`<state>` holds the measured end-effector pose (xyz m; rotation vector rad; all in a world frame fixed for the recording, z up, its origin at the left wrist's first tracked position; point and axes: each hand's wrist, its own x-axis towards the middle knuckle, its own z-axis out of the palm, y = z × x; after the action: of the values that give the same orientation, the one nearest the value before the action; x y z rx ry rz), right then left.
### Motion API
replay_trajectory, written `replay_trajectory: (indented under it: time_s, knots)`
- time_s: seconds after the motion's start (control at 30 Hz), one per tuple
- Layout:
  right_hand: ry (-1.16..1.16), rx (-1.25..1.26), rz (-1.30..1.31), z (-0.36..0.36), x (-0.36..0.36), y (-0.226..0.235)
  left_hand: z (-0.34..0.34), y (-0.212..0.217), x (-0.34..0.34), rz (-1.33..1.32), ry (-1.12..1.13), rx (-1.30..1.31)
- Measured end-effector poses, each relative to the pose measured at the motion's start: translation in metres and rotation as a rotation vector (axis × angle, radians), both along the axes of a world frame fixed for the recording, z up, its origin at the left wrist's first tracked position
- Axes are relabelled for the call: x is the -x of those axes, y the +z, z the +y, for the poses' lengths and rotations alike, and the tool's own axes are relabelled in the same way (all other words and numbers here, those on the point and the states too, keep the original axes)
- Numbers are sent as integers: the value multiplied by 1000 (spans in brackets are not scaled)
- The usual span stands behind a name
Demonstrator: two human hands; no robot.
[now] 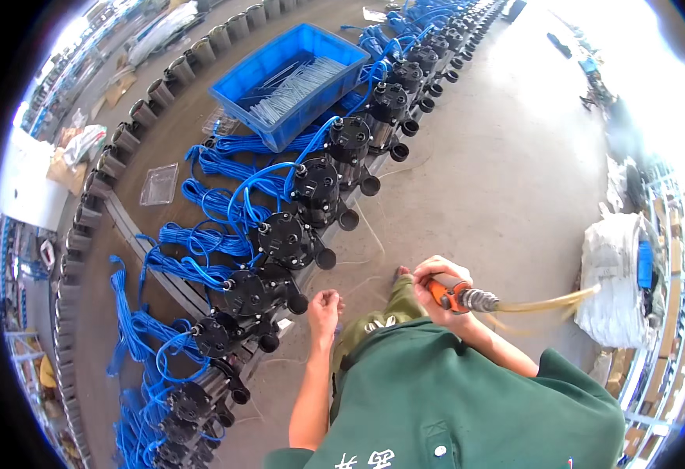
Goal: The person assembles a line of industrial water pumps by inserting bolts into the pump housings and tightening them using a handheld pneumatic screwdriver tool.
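Note:
My right hand (441,280) is wrapped round an orange and grey air tool (446,294) in front of my body. A springy metal collar sits on the tool, and a yellowish hose (546,303) trails from it to the right; the tool's working end is hidden by the hand. My left hand (324,306) hangs low with curled fingers, beside the row of pumps; whether something small is in it I cannot make out. Nearest to it is a black-topped pump (250,292) with a side outlet. Another pump (284,238) stands just beyond, with blue cable attached.
Pumps continue in a long line toward the far end, coiled blue cables (206,238) lying behind them. A blue bin (280,129) holds many thin pale strips. A clear tray (159,185) lies on the bench. At right stand a plastic-wrapped bundle (612,281) and shelving (675,289).

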<state>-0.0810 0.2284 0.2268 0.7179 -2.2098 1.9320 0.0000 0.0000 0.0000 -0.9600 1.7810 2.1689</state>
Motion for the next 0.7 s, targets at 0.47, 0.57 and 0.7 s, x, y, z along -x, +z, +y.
replay_trajectory:
  time_s: [0.47,0.57,0.7]
  knots:
    - [342,406,-271,191,147,-68,287,285,215,850,-518,-35]
    - [453,94,-305,244,175,-68,329,301,260,799,-687,-116]
    - [145,117,-209,293,206,-50,411,310,297,685,-377,93]
